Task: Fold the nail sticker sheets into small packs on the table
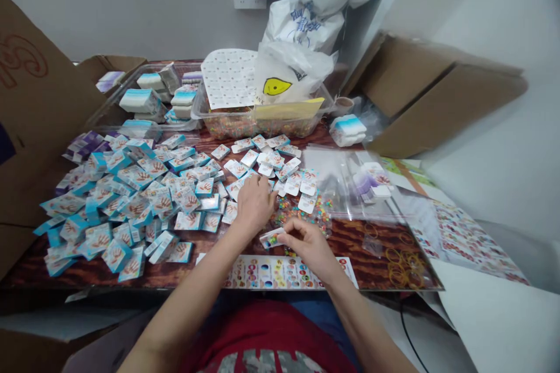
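The small packet [270, 238] is held just above the near edge of the bench [363, 239], pinched at one end between the thumb and fingertips of the right hand [306, 245], whose other fingers are curled in. The left hand [254, 203] lies palm down just beyond it, fingers bent onto the scattered white cards [271, 160]; whether it grips one cannot be told. The step in hand looks like fingering one packet while the other hand is among the loose ones.

Coloured beads [306, 214] lie loose beside both hands, and a sticker sheet [280, 273] sits below them. A heap of blue-edged packets [122, 198] spreads to the left, and rubber bands [402, 265] lie to the right.

Judging by its size, any further handling of the packet calls for a fine fingertip pinch, kept clear of the beads.
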The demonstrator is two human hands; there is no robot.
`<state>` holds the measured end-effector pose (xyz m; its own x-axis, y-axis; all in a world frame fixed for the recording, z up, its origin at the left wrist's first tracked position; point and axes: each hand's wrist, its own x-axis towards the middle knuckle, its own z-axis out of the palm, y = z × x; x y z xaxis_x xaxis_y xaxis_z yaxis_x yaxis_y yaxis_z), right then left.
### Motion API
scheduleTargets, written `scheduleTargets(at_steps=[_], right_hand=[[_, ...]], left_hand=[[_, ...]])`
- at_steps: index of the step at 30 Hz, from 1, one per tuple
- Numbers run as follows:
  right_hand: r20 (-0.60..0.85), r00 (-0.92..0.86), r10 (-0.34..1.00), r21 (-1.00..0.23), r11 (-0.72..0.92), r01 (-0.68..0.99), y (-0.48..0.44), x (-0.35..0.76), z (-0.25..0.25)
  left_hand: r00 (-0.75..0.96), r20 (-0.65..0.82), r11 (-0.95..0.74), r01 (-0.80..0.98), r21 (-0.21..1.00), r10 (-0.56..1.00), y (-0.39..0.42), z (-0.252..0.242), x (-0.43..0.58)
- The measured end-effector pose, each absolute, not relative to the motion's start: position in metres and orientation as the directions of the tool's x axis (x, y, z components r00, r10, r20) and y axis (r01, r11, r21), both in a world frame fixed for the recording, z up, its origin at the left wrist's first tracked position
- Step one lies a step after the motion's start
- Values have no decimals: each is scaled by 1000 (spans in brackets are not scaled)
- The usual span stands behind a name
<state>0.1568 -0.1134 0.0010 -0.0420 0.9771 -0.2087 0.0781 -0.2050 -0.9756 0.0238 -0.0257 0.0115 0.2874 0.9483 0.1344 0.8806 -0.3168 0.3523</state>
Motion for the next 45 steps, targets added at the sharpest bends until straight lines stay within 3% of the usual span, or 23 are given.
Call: scheduleTargets(at_steps=[2, 6, 9, 11, 13, 16, 22, 26, 28, 30, 34, 45], right_hand=[[-200, -32, 979, -977, -197, 84, -116, 155, -1], [-223, -1, 975, -974, -223, 34, -122, 164, -8], [-256, 38, 966, -964, -252, -86, -125, 178, -9], [-285, 101, 953, -939, -256, -231, -123, 184, -7], [-326, 155, 933, -892, -249, -377, -119, 186, -2], [-347, 207, 915, -864, -226, -450, -113, 178, 2], [-277, 212, 937, -939, -217, -267, -117, 162, -2], [-311, 178, 934, -923, -252, -291, -122, 164, 2], [-368, 96, 925, -890, -321, -324, -123, 166, 3], [-400, 30, 916, -868, -368, -332, -123, 165, 2], [-347, 55, 936, -906, -319, -278, -124, 161, -8], [-289, 123, 949, -944, -262, -199, -130, 150, -20]], left_hand=[[325, 90, -337, 900, 276, 942, -16, 9, 32], [351, 73, -356, 889, 287, 934, -22, 6, 29], [343, 90, -339, 790, 511, 935, -36, 9, 10], [309, 76, -259, 613, 746, 948, -44, 13, -5], [297, 2, -128, 405, 905, 955, -52, 16, -18], [322, -121, 68, 171, 983, 939, -65, 18, -27], [329, -173, 220, -111, 969, 928, -87, 13, -24], [394, -168, 225, -101, 969, 904, -92, 13, -23], [414, -151, 167, -1, 986, 897, -95, 15, -24], [406, -96, 18, 194, 981, 909, -97, 17, -26], [428, 64, -289, 485, 826, 902, -104, 13, -29], [337, 49, -181, 374, 910, 940, -119, -17, -33]])
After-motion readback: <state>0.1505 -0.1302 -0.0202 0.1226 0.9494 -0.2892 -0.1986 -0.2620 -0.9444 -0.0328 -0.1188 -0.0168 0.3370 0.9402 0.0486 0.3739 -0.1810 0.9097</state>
